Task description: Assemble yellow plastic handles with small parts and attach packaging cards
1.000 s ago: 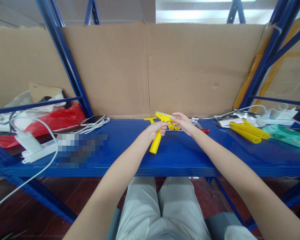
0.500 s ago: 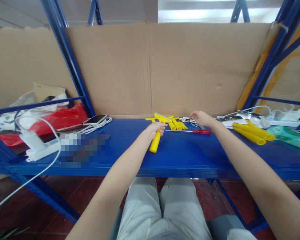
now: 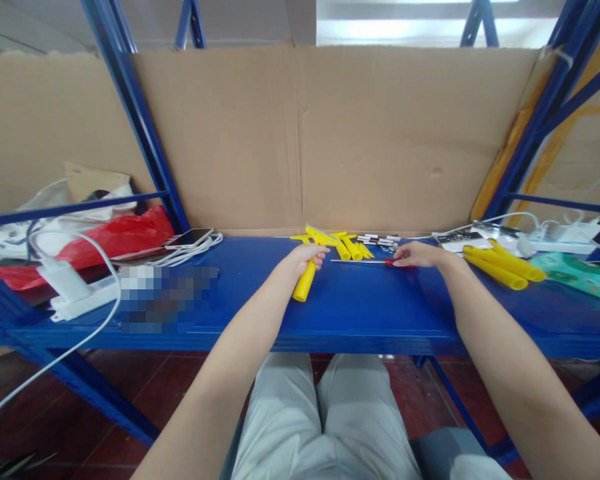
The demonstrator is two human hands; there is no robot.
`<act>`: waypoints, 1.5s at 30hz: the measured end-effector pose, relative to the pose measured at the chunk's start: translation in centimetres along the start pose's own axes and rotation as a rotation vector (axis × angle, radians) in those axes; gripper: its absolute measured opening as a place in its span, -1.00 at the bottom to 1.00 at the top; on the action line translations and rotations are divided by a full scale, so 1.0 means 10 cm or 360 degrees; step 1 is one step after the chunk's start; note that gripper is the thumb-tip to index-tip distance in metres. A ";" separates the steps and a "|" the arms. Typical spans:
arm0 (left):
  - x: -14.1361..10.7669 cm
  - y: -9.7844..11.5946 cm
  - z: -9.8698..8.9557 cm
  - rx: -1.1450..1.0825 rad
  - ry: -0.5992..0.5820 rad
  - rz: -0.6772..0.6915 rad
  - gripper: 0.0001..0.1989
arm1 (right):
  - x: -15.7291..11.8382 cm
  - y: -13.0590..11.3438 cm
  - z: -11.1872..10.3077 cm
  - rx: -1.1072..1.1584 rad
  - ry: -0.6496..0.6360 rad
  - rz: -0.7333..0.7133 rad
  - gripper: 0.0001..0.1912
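My left hand [image 3: 310, 256] is closed round a yellow T-shaped scraper [image 3: 305, 283], whose tubular handle points down toward me and whose wide head shows beyond my fingers. My right hand [image 3: 414, 255] is lowered onto the red handle of a screwdriver [image 3: 360, 262], fingers closed about it. The screwdriver lies flat, its metal shaft pointing left, and my hand hides most of the handle. Just behind, between both hands, lie several yellow plastic parts [image 3: 351, 249] and a group of small black-and-white pieces [image 3: 379, 239].
Yellow tubes [image 3: 500, 267] lie on the right of the blue shelf [image 3: 360, 313], beside a green patterned packet [image 3: 577, 272]. On the left are a phone [image 3: 193, 239], coiled white cable, a red bag [image 3: 123, 233] and a power strip [image 3: 87, 298]. Cardboard [image 3: 380, 133] stands along the back.
My right hand has come down and slightly right, from above the small pieces onto the screwdriver handle. My left hand, still holding the scraper, has shifted slightly left.
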State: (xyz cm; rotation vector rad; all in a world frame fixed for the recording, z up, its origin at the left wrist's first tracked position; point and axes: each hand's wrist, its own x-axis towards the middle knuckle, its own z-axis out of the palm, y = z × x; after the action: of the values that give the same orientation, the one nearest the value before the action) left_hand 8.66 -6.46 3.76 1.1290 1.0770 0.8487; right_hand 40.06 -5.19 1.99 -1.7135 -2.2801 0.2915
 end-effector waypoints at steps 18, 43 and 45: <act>0.11 -0.02 -0.14 0.0037 0.0047 -0.0141 -0.75 | 0.01 0.02 0.10 0.0337 0.0036 -0.0073 -0.53; 0.09 -0.02 -0.11 0.0213 0.0060 -0.0131 -0.76 | -0.02 -0.14 0.05 0.0400 0.0196 -0.0121 -0.48; 0.09 -0.02 -0.11 0.0238 0.0059 -0.0122 -0.75 | -0.01 -0.14 0.05 0.0385 0.0199 -0.0127 -0.48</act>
State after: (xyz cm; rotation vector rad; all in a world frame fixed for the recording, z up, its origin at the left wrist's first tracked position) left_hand 7.85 -5.39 3.29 1.1920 1.2231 0.7408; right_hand 38.69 -5.71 1.99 -1.4753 -2.1203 0.4123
